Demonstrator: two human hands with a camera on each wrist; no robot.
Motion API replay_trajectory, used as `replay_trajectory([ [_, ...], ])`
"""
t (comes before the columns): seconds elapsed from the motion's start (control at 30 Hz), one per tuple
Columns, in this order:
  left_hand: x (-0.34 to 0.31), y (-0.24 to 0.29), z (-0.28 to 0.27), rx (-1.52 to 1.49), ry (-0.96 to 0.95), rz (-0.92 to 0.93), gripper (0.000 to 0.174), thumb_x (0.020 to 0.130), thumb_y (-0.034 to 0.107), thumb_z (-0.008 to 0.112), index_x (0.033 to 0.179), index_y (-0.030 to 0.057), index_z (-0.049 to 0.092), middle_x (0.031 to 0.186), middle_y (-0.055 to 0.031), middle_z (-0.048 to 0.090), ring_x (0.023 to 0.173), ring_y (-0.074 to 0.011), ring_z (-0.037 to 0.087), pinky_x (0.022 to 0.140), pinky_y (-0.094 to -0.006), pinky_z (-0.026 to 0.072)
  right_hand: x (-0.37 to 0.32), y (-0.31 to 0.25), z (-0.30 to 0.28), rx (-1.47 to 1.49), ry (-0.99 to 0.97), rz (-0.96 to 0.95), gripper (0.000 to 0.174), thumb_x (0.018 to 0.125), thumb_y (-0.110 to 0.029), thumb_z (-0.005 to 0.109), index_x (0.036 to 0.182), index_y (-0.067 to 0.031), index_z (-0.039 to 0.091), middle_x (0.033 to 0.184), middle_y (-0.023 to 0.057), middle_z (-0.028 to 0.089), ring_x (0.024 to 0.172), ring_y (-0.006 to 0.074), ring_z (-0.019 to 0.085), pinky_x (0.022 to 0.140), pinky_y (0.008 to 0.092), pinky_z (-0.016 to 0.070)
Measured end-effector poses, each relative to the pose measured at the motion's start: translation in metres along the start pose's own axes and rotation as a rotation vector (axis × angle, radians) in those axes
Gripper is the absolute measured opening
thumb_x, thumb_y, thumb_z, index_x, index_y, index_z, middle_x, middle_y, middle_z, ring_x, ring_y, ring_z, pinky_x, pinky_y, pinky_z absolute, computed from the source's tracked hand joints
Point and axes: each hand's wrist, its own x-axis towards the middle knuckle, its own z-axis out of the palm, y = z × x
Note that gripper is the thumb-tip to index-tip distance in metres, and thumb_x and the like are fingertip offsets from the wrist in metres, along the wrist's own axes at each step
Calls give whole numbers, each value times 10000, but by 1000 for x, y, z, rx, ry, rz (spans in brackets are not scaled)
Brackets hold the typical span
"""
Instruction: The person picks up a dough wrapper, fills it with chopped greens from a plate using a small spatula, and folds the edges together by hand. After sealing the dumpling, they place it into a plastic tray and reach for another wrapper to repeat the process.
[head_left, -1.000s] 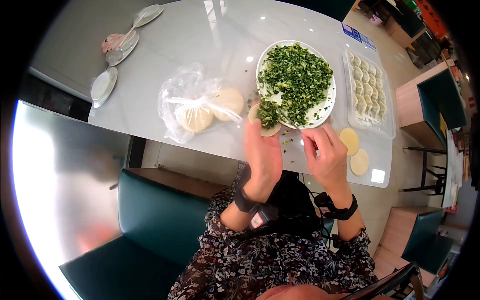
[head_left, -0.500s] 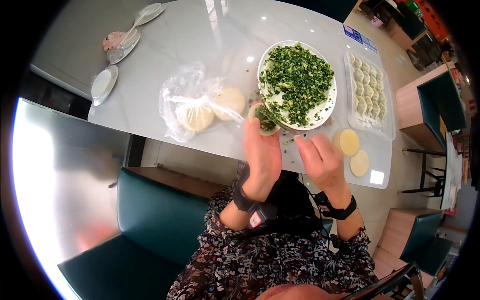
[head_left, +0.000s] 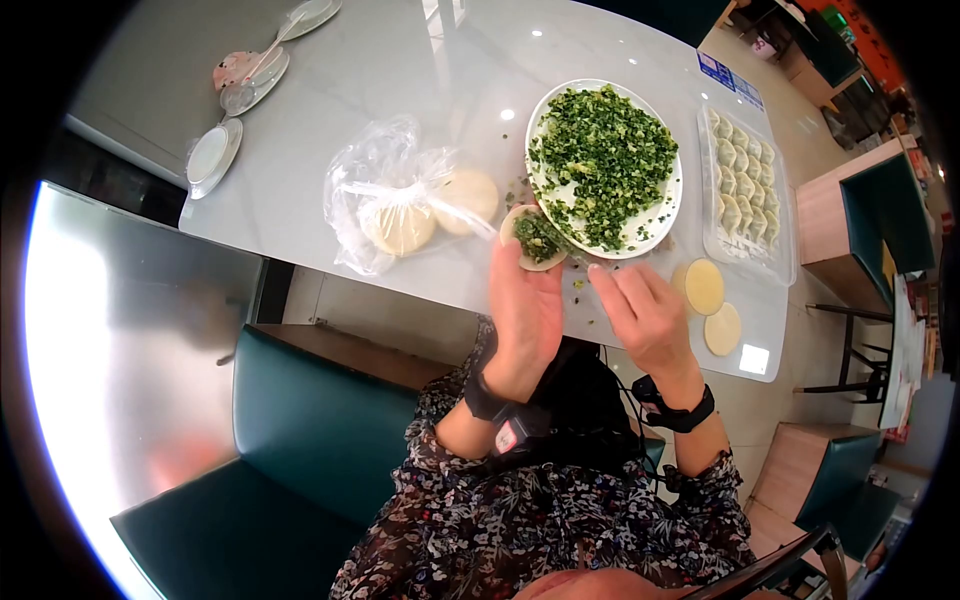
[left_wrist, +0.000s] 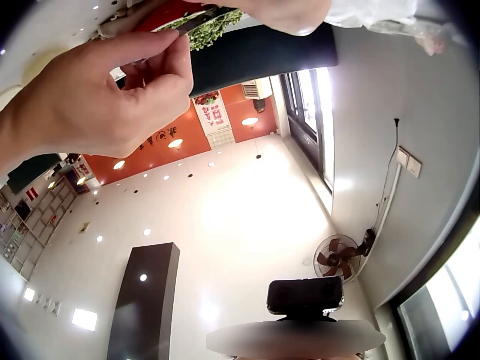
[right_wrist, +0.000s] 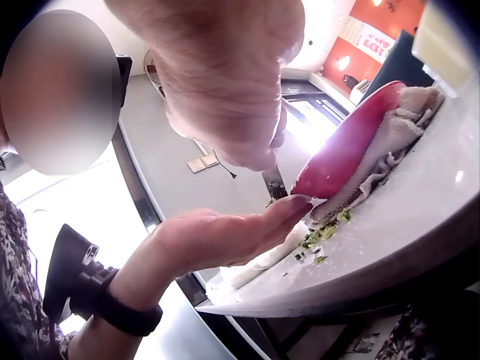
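Note:
My left hand (head_left: 525, 315), palm up, holds a round dumpling wrapper (head_left: 546, 266) with its thumb at the near edge. Chopped green filling (head_left: 537, 235) lies in the middle of the wrapper, leaving a pale rim around it. Between thumb and fingertips my right hand (head_left: 648, 315) pinches a thin flat utensil (head_left: 578, 258), which reaches toward the filling; its dark handle (left_wrist: 204, 19) shows in the left wrist view. Just beyond both hands stands a white oval plate (head_left: 640, 226) heaped with chopped greens (head_left: 605, 150). In the right wrist view, the left hand's fingers (right_wrist: 262, 225) lie nearly straight.
Right of the plate, a clear tray (head_left: 740, 246) holds rows of folded dumplings (head_left: 742, 180). Loose wrappers (head_left: 704, 287) lie near the right table edge. Left of my hands sits a tied plastic bag (head_left: 375, 215) of wrappers. Small dishes (head_left: 212, 155) line the far left edge.
The filling, heaped over the wrapper's edge before, now sits pressed lower inside its rim. My right hand has drawn slightly back from the plate; the left stays nearly in place.

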Motion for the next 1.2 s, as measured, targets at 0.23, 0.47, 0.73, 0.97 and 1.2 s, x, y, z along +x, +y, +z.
replay_trajectory([
  [0.23,-1,16,-7,39,-21,-72,419,1087,169,335,1429,-22,483,1440,-132,559,1369,-252,523,1169,-446,426,4,9,-4,-34,-9,-72,358,716,7,714,1074,22,708,886,45,525,808,201,619,648,315,541],
  [0.47,-8,35,-8,114,-1,-176,452,1080,179,354,1458,-34,479,1453,-139,562,1374,-258,525,1165,-451,424,4,13,-12,-59,63,-165,291,746,11,732,1037,7,730,873,29,518,836,182,634,654,294,543],
  [0.73,-15,53,-10,199,-9,-288,451,1082,171,368,1463,-46,471,1451,-150,569,1351,-260,552,1160,-443,435,1,13,-15,-69,77,-322,246,777,18,747,1020,-14,735,890,16,559,830,156,632,654,270,538],
  [0.97,-15,60,-5,209,-57,-335,450,1085,169,358,1460,-52,471,1442,-154,577,1338,-262,566,1154,-432,443,-5,20,-19,-1,78,-297,251,776,24,760,1019,-33,740,849,10,578,800,169,633,626,278,526],
  [1.2,-15,62,5,197,-133,-373,458,1073,167,367,1451,-68,475,1433,-155,579,1338,-271,560,1154,-444,441,10,23,-35,655,13,521,74,903,-4,744,976,3,751,823,56,656,679,127,624,621,247,502],
])
